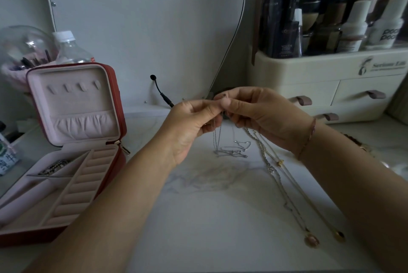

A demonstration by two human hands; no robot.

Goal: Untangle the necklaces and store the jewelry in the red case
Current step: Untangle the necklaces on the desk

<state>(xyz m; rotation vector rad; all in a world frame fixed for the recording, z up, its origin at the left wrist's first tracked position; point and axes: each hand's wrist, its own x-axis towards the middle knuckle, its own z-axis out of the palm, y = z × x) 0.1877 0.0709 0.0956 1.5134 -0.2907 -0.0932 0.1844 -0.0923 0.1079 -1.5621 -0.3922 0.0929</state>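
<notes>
So far only one glittery piece (53, 167) sits in the open red zip-around jewelry case (117, 100) on your left, while your left hand (194, 124) and right hand (262, 116) both pinch the thin silver chain (230, 151), with two long pendant necklaces (311, 240) lying unstored beside it.

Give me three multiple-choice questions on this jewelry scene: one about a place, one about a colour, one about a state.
1. Where does the red case stand?
A) left of the left hand
B) at the far right
C) on the floor
2. What colour is its lining?
A) black
B) pink
C) green
3. How is its lid?
A) zipped shut
B) taken off
C) raised open
Answers: 1 A, it stands left of that hand; 2 B, trays and lid interior are pale pink; 3 C, the lid stands up, pocket showing.
</notes>
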